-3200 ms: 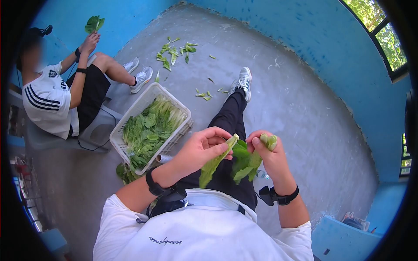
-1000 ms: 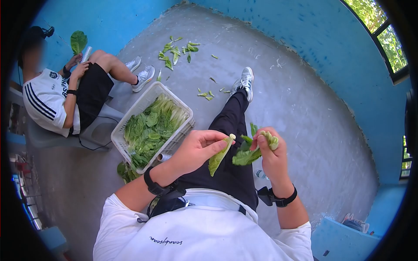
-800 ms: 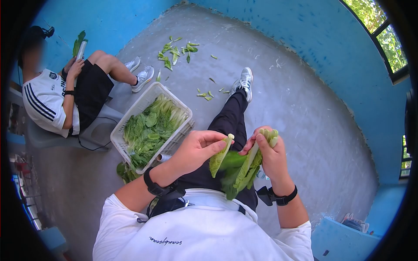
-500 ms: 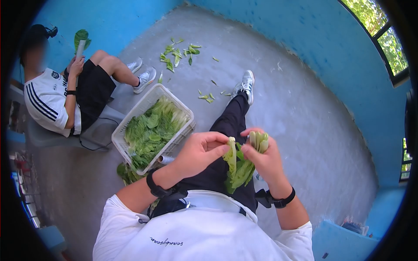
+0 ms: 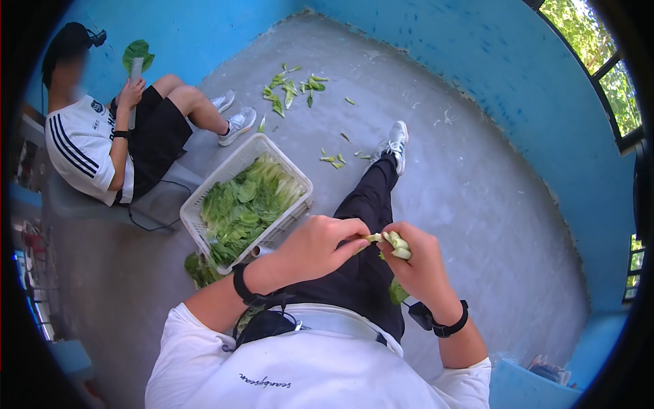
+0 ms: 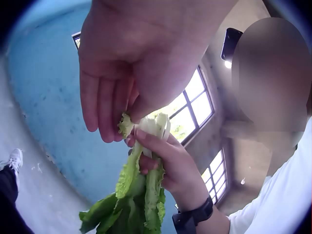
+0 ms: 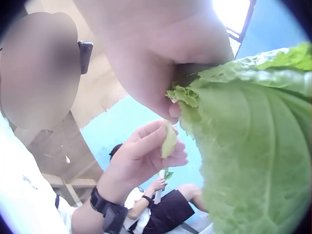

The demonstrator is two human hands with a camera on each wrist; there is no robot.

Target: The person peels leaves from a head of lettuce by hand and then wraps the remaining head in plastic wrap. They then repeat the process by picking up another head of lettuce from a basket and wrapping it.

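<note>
My right hand [image 5: 419, 262] grips a bunch of green lettuce leaves by the pale stem ends [image 5: 396, 247]. The broad leaf blades [image 7: 253, 151] hang down below that hand. Close beside it, my left hand [image 5: 325, 245] pinches a smaller yellow-green lettuce leaf [image 7: 169, 140] between thumb and fingertips. In the head view this leaf's stem end lies right at the bunch's stems, and the rest of it is mostly hidden behind the left hand. The left wrist view shows its frilly end [image 6: 125, 125] poking out near the fingertips.
A white plastic crate [image 5: 287, 157] full of lettuce leaves [image 5: 248, 204] stands left of my legs. More leaves [image 5: 201, 269] and a silvery cylinder [image 5: 260, 252] are beside it. Leaf scraps [image 5: 289, 90] litter the floor. Another person [image 5: 82, 150] sits at left holding a leaf.
The smaller leaf, held hanging in my left hand earlier, is now brought right against the bunch. The bunch has swung about in my right hand. The head view has shifted slightly.
</note>
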